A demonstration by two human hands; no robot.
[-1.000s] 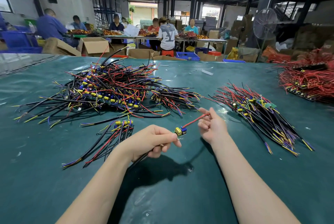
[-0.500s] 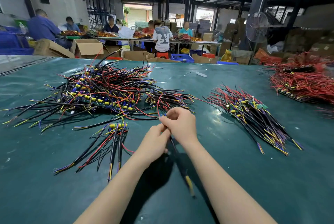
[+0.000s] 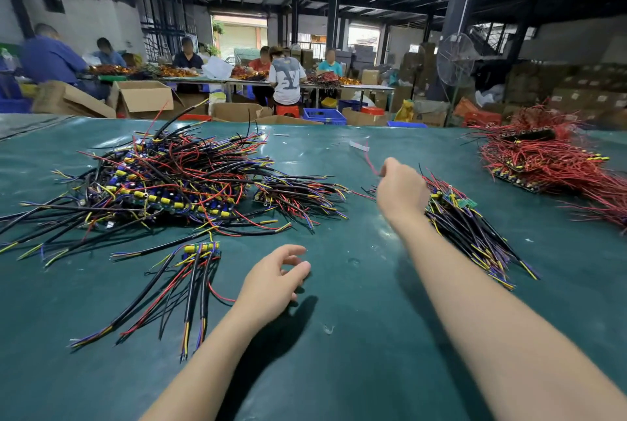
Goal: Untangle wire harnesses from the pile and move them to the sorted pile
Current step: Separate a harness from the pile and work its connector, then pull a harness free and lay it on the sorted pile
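Observation:
A big tangled pile [image 3: 163, 183] of black, red, yellow and blue wire harnesses lies at the left on the green table [image 3: 356, 335]. A small separate bunch [image 3: 190, 271] lies in front of it. The sorted pile [image 3: 468, 227] of aligned harnesses lies at the right. My right hand [image 3: 400, 190] is stretched out over the near end of the sorted pile and pinches a thin red wire [image 3: 371, 164] that sticks up from its fingers. My left hand [image 3: 274, 281] hovers low over the table with loosely curled fingers, holding nothing.
A heap of red wires with circuit boards [image 3: 549, 162] lies at the far right. A small white scrap [image 3: 359, 145] lies farther back. Beyond the table stand cardboard boxes [image 3: 142, 98], blue crates, a standing fan [image 3: 454, 61] and several seated people at benches.
My hands were together at the table's middle working one harness. The right hand has swung right to the sorted pile with the wire, and the left hand has let go and dropped back.

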